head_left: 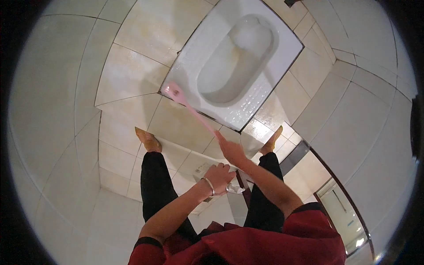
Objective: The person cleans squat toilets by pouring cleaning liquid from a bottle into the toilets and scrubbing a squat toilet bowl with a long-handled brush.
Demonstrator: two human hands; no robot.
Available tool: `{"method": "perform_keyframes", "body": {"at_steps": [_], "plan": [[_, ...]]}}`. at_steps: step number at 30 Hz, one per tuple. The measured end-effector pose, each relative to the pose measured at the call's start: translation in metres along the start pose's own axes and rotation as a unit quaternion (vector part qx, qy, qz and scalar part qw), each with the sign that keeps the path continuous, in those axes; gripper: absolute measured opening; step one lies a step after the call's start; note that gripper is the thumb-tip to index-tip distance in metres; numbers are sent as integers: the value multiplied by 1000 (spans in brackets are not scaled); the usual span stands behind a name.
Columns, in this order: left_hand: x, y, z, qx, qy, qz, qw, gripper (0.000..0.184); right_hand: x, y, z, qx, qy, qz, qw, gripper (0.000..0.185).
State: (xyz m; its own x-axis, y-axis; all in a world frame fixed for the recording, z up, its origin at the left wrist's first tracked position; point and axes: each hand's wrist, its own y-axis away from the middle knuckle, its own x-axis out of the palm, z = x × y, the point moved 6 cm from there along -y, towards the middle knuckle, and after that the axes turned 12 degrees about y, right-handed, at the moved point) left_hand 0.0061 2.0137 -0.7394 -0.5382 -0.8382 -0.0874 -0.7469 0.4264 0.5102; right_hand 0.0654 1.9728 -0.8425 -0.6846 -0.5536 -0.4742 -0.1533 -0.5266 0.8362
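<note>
My right hand is closed round the handle of a pink toilet brush. The brush reaches up and to the left, and its head lies over the near left corner of a white squat toilet. I cannot tell whether the bristles touch the rim. In front of my body, my left hand is curled, with a bracelet at the wrist. A small whitish thing shows just beside its fingers; whether the hand grips it is hidden.
Beige floor tiles surround the toilet, wet and shiny at its right. My bare feet stand on either side, below its near edge. Tiled walls rise at left and right. A dark-edged doorway opens at lower right.
</note>
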Motion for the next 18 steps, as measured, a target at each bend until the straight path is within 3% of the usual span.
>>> {"method": "perform_keyframes", "body": {"at_steps": [3, 5, 6, 8, 9, 12, 15, 18], "plan": [[-5, 0, -1, 4, -1, -8, 1000, 43, 62, 88, -28, 90, -91, 89, 988, 51], [-10, 1, -5, -13, 0, 9, 1000, 43, 76, 142, -40, 42, -160, -109, 980, 52], [-10, 1, -4, -12, 0, 7, 1000, 43, 74, 144, -50, 42, -158, -110, 980, 52], [-5, 0, -3, -10, -11, 4, 1000, 43, 79, 145, -84, 199, -118, -15, 973, 50], [-2, 2, -4, -9, -10, 8, 1000, 43, 73, 133, -100, 252, -171, -32, 952, 46], [-8, 0, -4, 11, -12, -8, 1000, 42, 103, 146, -89, 253, -240, -75, 934, 45], [-8, 1, -6, -3, -7, 15, 1000, 41, 135, 181, -73, 171, -123, -142, 967, 45], [-10, 1, -5, 3, -4, 0, 1000, 39, 115, 144, -109, 223, -112, -35, 968, 52]]}}
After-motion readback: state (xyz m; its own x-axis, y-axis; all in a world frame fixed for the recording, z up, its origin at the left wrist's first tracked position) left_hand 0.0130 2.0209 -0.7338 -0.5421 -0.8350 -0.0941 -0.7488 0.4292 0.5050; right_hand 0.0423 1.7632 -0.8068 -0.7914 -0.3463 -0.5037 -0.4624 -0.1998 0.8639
